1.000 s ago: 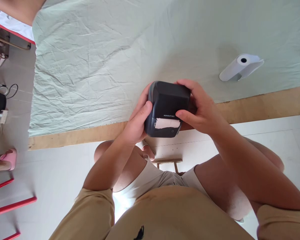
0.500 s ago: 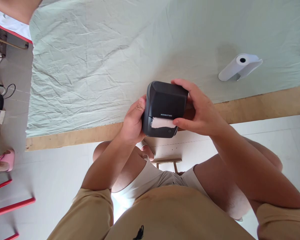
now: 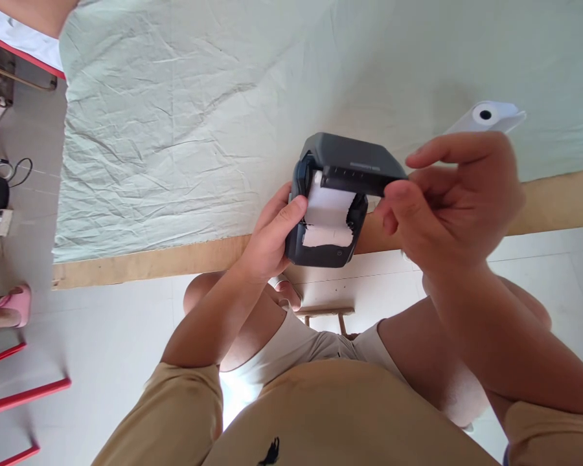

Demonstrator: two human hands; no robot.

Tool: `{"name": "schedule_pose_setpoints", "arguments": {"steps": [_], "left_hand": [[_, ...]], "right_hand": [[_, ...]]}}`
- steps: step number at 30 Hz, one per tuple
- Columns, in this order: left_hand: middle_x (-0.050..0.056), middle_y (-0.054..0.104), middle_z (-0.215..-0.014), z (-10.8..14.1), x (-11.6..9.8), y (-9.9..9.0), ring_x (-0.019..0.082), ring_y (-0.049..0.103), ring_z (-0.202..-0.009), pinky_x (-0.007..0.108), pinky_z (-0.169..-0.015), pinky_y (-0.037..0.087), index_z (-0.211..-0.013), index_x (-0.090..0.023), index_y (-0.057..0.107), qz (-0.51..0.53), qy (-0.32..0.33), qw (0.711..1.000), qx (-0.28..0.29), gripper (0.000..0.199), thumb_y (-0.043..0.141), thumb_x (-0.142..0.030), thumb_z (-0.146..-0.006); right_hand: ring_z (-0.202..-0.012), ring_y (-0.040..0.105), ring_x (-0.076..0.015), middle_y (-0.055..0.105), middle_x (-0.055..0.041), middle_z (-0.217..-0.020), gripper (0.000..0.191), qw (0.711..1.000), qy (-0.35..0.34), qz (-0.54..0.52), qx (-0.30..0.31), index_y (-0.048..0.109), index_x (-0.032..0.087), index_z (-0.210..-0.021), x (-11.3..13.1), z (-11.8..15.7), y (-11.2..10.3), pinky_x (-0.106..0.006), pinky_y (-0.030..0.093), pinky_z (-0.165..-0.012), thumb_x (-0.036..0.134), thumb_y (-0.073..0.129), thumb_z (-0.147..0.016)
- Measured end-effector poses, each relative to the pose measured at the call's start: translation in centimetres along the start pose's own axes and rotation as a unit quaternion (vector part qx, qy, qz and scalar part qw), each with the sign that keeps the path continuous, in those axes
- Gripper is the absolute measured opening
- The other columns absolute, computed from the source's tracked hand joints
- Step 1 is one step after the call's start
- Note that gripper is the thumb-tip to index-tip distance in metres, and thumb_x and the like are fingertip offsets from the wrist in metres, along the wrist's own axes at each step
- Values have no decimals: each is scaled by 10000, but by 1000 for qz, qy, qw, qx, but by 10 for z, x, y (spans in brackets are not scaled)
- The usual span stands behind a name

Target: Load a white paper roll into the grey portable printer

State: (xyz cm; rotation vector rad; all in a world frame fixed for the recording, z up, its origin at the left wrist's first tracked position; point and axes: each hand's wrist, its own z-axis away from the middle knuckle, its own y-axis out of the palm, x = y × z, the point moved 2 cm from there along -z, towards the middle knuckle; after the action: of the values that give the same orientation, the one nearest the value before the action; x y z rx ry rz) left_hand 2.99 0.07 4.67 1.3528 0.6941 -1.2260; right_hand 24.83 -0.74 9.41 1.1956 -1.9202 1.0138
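Observation:
A black label printer [image 3: 320, 255] is held above the table's front edge, its lid [image 3: 354, 155] lifted. Inside lies white paper [image 3: 328, 210] with a ragged end hanging over the front. My left hand [image 3: 274, 236] is wrapped round the printer's left side, thumb on the rim. At the lid's right corner, my right hand [image 3: 451, 200] has its thumb and fingers closed on the lid. A white paper roll [image 3: 486, 116] stands on the cloth behind my right hand, which partly hides it.
A pale green cloth [image 3: 175, 129] covers the table, with a bare wooden edge [image 3: 150, 262] in front. Another person's arm [image 3: 39, 13] reaches in at the top left. Red bars [image 3: 24, 398], a pink slipper [image 3: 17, 304] and cables [image 3: 22, 171] are on the left.
The printer's lid has swung up, uncovering the paper inside. My right hand has moved right and now grips the lid's corner. My left thumb has shifted onto the printer's rim.

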Motion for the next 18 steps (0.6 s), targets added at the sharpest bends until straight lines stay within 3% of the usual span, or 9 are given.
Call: {"name": "schedule_pose_setpoints", "arguments": {"steps": [2,4,6,8,11,14,18], "left_hand": [[86,913,-1140,0,-1,0,381,904,-1274,407,-818,735,-1254,-271,861,3,5,1000,-5,622,786,-855,-1055],[81,915,-1125,0,-3,2,382,902,-1294,389,-797,728,-1231,-269,861,4,6,1000,-7,580,827,-817,-1043],[84,921,-1150,0,-5,4,394,895,-1324,407,-827,746,-1233,-268,858,1,-2,1000,-4,573,851,-802,-1026],[96,923,-1198,1,-6,6,407,889,-1343,452,-906,769,-1238,-261,852,0,-9,1000,0,589,857,-807,-1017],[107,914,-1222,2,-8,8,407,890,-1321,466,-954,761,-1220,-254,849,2,-7,1000,9,579,877,-793,-1010],[105,892,-1174,3,-9,8,383,892,-1204,421,-835,710,-1194,-260,846,-6,-7,1000,10,621,884,-841,-980],[74,845,-1052,3,-10,7,295,814,-976,389,-766,641,-1166,-267,848,-26,-3,1000,14,639,894,-867,-951]], "right_hand": [[-635,753,-208,756,23,-792,378,999,0,-14,-37,642,348,-1086,4,-1,1,-362,433,-461,672,832,-1128],[-890,874,-264,872,-53,-1056,401,999,6,15,-40,645,347,-1097,4,-2,2,-377,500,-494,721,783,-1143],[-1043,895,-301,895,-86,-1228,428,998,11,58,-30,669,346,-1114,2,-1,3,-402,566,-543,770,688,-1172],[-924,870,-279,895,-62,-1149,398,994,-8,106,-15,700,340,-1089,2,1,3,-416,577,-577,713,633,-1210],[-652,720,-205,836,-9,-891,237,984,-61,166,18,775,326,-1027,5,2,3,-405,502,-589,475,701,-1196],[-618,605,-180,780,-3,-790,122,965,-92,231,83,858,305,-1091,10,1,3,-382,361,-577,320,742,-1125],[-637,562,-174,814,1,-825,212,938,-102,284,170,887,297,-1188,14,0,0,-350,289,-580,260,723,-1058]]}}
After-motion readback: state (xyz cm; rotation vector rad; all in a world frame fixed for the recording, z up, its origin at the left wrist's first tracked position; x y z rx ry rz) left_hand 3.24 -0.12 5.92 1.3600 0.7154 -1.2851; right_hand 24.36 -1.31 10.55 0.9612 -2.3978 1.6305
